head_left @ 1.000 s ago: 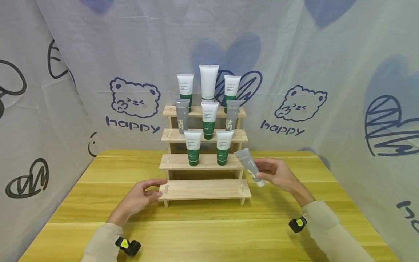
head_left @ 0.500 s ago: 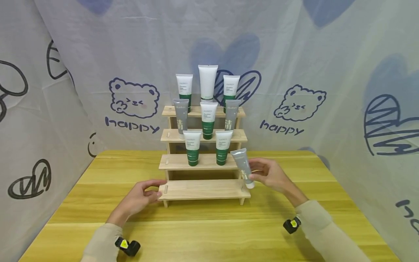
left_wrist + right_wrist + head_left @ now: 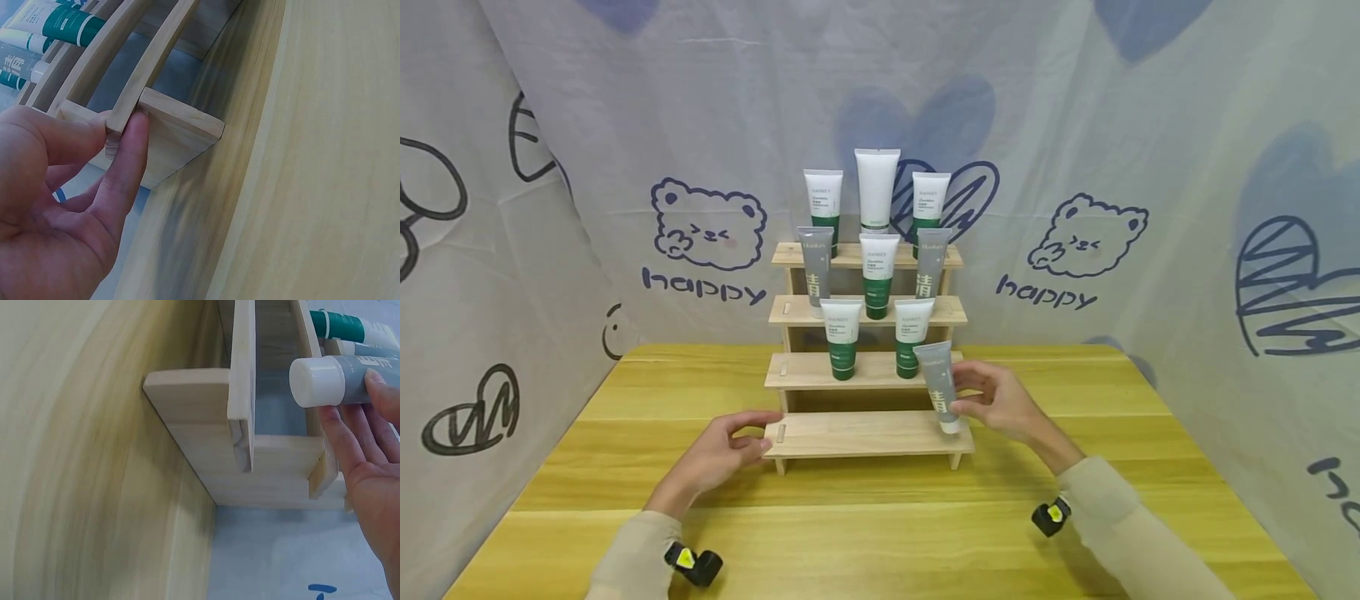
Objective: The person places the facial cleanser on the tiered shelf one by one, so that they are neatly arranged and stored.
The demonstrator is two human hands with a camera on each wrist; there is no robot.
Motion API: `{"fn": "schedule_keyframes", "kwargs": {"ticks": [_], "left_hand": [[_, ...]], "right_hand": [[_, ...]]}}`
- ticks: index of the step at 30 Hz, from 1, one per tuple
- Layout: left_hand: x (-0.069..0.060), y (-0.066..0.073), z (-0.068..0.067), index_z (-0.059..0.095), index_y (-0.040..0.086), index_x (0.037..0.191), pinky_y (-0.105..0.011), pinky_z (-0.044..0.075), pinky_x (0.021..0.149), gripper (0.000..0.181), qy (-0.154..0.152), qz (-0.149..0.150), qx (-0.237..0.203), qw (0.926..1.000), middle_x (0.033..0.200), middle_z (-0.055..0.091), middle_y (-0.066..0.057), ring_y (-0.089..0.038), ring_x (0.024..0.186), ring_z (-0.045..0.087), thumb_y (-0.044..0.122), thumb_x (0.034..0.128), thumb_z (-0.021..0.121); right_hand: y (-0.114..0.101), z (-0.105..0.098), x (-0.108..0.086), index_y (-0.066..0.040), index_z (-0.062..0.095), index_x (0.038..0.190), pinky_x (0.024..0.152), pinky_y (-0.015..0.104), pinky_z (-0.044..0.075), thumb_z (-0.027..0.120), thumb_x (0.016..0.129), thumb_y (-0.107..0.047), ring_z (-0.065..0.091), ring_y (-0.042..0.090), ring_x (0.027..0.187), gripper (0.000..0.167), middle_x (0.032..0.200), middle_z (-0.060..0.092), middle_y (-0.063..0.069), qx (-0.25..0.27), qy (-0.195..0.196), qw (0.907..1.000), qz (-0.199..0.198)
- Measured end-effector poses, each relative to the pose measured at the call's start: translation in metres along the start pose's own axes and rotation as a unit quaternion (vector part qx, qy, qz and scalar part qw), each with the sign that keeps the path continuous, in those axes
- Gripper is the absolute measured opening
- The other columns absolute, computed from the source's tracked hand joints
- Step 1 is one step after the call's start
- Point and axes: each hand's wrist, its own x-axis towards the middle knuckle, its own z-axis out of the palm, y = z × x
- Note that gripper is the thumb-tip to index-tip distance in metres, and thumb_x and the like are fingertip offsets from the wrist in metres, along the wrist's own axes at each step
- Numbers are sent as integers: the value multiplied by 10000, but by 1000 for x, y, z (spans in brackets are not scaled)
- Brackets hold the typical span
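Observation:
A stepped wooden display stand (image 3: 865, 437) holds several squeeze tubes, cap down. At the left end of its lowest step, my left hand (image 3: 724, 454) pinches the board; the left wrist view has the thumb (image 3: 78, 139) on one face and a finger on the other. My right hand (image 3: 1009, 404) grips a grey squeeze tube (image 3: 938, 383) with a white cap (image 3: 317, 381). That tube leans slightly, cap lowest, over the right end of the lowest step. In the right wrist view a gap separates the cap from the lowest board.
Two white-and-green tubes (image 3: 842, 337) stand on the second step from below. Above them, a white-and-green tube (image 3: 877, 279) is between two grey ones. The top step bears a taller white tube (image 3: 877, 187) between two smaller ones. A patterned cloth (image 3: 700, 100) hangs behind the wooden table (image 3: 865, 533).
My right hand has carried the grey tube leftward, from beside the stand to over the lowest step, and the tube is now more upright. My left hand has stayed put.

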Motion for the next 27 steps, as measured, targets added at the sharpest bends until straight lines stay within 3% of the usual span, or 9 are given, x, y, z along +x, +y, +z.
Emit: {"fn": "schedule_keyframes", "kwargs": {"ticks": [8,17,22,27], "left_hand": [[0,1,0,512,31,1499,-298,618,952,476,7,1,32,10000,1588,414,-269,-316,1247,656,48,1030,594],[1,2,1,519,37,1495,-299,618,951,473,43,-36,71,10000,1588,418,-266,-327,1258,650,46,1028,595],[1,1,1,519,34,1494,-306,619,951,478,51,-32,85,9999,1589,421,-264,-339,1269,644,45,1024,602],[1,1,1,515,24,1495,-311,621,948,482,22,11,65,10000,1585,420,-270,-343,1264,646,43,1022,603]], "right_hand": [[-1,12,6,105,535,1351,949,257,605,712,846,140,674,98,1083,536,1315,597,341,176,-29,9998,30],[0,22,13,89,530,1355,1007,401,603,720,834,131,630,447,1207,556,1353,593,323,130,26,9998,117],[1,28,15,81,522,1357,1049,489,572,716,831,134,610,479,1237,563,1378,583,318,185,13,9997,159],[-1,34,17,64,511,1373,1070,471,562,703,833,147,599,473,1267,579,1413,565,299,233,24,9994,245]]}}
